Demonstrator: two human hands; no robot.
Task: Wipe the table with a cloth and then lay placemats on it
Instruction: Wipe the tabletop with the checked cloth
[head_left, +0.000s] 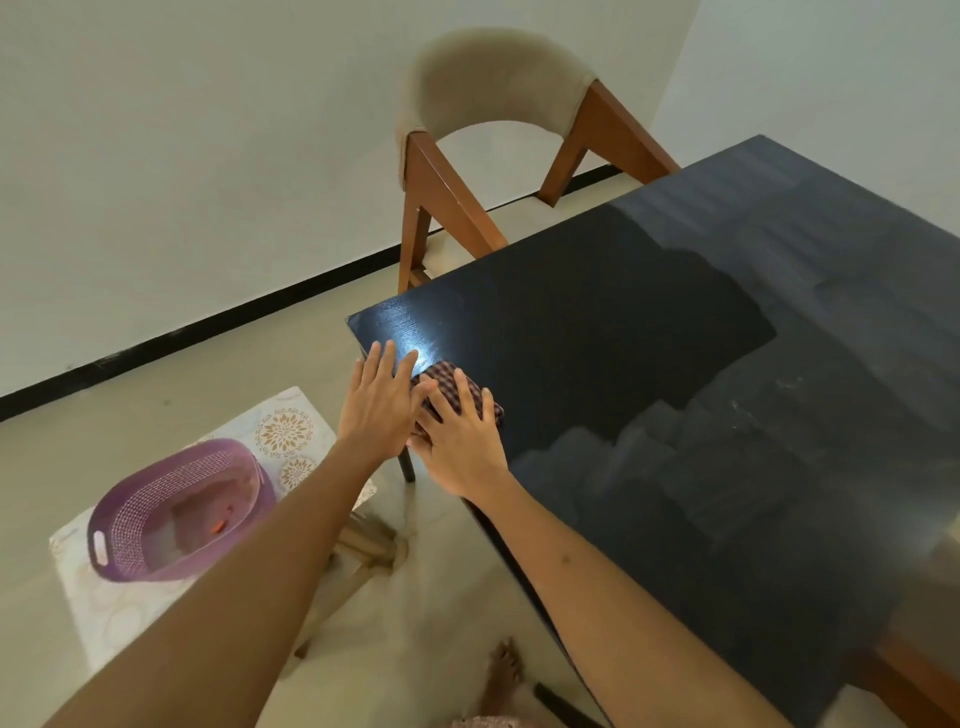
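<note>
Nearest the lens, two bare forearms reach forward from the bottom edge, their elbows cut off by the frame. At far left a purple basket (179, 512) sits on a small patterned stand (285, 434), whose legs are partly hidden by the left forearm; something small and orange lies inside the basket, too blurred to identify. The left hand (379, 400) lies flat with fingers spread at the near left corner of the black worktop (675, 364), gripping nothing, its thumb side touching the cloth. Just to its right the checked cloth (457, 387) lies folded on the worktop close to that corner, its long axis running from near left to far right; the right hand (460, 441) presses flat on it, fingers open and spread, covering its nearer half. A bare foot (505, 670) shows blurred on the floor at the bottom edge. Behind the worktop stands a wooden chair (493, 93) with a beige padded back, its seat hidden. The worktop's right side is cut off, with dull smeared patches across its surface. No writing can be read anywhere
</note>
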